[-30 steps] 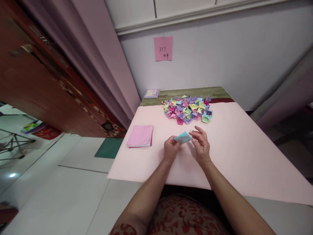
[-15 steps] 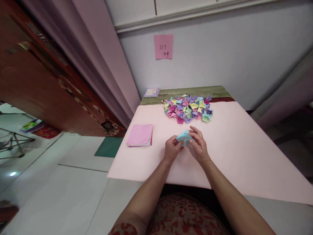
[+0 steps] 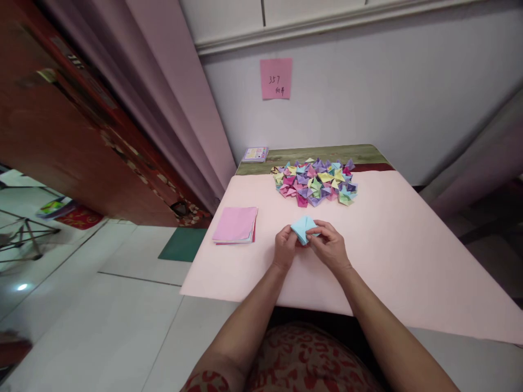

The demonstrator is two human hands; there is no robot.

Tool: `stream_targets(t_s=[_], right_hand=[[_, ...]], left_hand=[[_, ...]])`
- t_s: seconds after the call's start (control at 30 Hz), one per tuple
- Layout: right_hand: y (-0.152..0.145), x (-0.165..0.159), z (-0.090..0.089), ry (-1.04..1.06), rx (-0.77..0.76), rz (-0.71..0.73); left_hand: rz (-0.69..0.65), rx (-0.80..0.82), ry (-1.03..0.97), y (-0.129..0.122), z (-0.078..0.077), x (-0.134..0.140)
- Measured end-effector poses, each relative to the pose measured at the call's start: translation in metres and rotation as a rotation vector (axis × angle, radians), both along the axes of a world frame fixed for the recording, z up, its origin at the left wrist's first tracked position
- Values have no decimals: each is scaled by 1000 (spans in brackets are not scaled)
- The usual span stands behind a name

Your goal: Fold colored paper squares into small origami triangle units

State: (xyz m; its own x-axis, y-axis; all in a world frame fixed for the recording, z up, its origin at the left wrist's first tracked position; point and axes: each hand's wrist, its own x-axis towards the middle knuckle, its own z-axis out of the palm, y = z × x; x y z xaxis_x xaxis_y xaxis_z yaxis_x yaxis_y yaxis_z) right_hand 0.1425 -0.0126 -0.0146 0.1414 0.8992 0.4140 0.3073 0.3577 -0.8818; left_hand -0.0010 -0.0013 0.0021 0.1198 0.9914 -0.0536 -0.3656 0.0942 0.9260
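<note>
A small light-blue sheet of folded origami paper [image 3: 303, 226] is held between my two hands above the pink-covered table. My left hand [image 3: 285, 246] pinches its left side, the fingers partly behind the paper. On the opposite side, my right hand [image 3: 330, 245] grips the right edge with thumb and fingertips. Fold lines cross the face turned toward me. Beyond my hands lies a heap of folded paper pieces [image 3: 314, 182] in purple, yellow, pink, green and blue. To the left sits a stack of square paper [image 3: 235, 224] with a pink sheet on top.
A pale pink cloth [image 3: 392, 261] covers most of the table, leaving a green wood-grain strip [image 3: 281, 155] at the back. A small printed pack [image 3: 255, 154] rests at the far left corner. A pink note [image 3: 277, 79] is on the wall. A purple curtain [image 3: 192, 81] hangs at left.
The blue paper has been turned so a folded, diamond-like face shows. My right hand's fingers, raised before, have come down onto its right edge.
</note>
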Motion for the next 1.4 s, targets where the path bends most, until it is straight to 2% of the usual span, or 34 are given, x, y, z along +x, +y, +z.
stream_targets(t_s=[0.1, 0.3, 0.6, 0.77, 0.83, 0.97, 1.2, 1.3, 1.4], right_hand=[[-1, -1, -1, 31, -21, -20], [-1, -1, -2, 107, -31, 3], [0, 1, 1, 5, 30, -5], [-4, 2, 9, 0, 155, -141], [-5, 2, 10, -8, 181, -120], [-3, 2, 8, -92, 122, -21], [-1, 4, 6, -124, 67, 20], [-1, 4, 7, -101, 84, 2], [-2, 2, 6, 11, 97, -11]], left_hand=[[-5, -22, -46, -1, -1, 0], [-19, 6, -4, 0, -4, 3], [-4, 118, 29, 3, -9, 2], [57, 57, -30, 5, -11, 3], [72, 35, -42, 5, -10, 3], [19, 33, -17, 4, -8, 3], [-47, 101, -7, 3, -8, 1], [-39, 96, -22, 3, -8, 1], [-14, 87, -37, 3, -9, 0]])
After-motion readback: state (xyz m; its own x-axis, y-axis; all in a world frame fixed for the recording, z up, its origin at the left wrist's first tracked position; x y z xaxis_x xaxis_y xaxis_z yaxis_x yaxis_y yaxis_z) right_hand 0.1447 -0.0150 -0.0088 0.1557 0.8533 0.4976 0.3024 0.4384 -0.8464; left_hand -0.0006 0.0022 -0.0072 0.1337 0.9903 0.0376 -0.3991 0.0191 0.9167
